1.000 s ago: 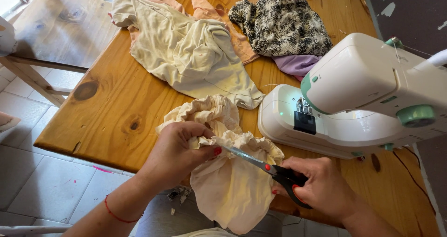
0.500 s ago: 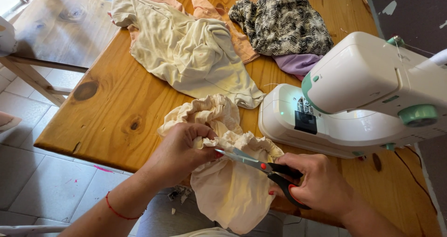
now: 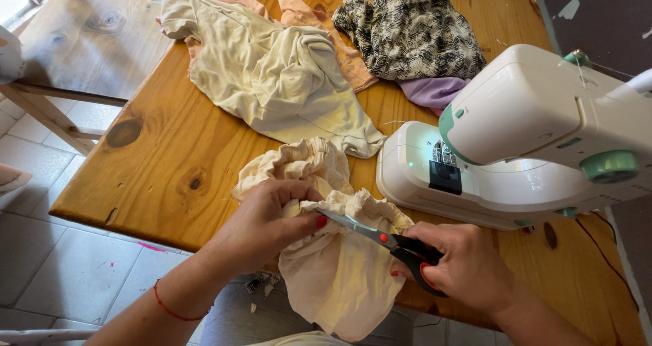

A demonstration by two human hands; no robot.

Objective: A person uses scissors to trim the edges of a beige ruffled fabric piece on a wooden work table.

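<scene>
Wooden tabletop [image 3: 170, 149], tiled floor below. Left hand [image 3: 268, 220] pinches gathered cream cloth [image 3: 333, 271] at the table's near edge, part hanging off. Right hand [image 3: 462, 264] grips black-handled scissors [image 3: 387, 239], blade tips touching the cloth beside the left thumb. White sewing machine [image 3: 530, 142] just right. Pale shirt [image 3: 272, 74] and patterned garment [image 3: 414, 37] farther back.

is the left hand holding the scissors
No, the scissors are in the right hand; the left hand pinches the cream cloth.
</scene>
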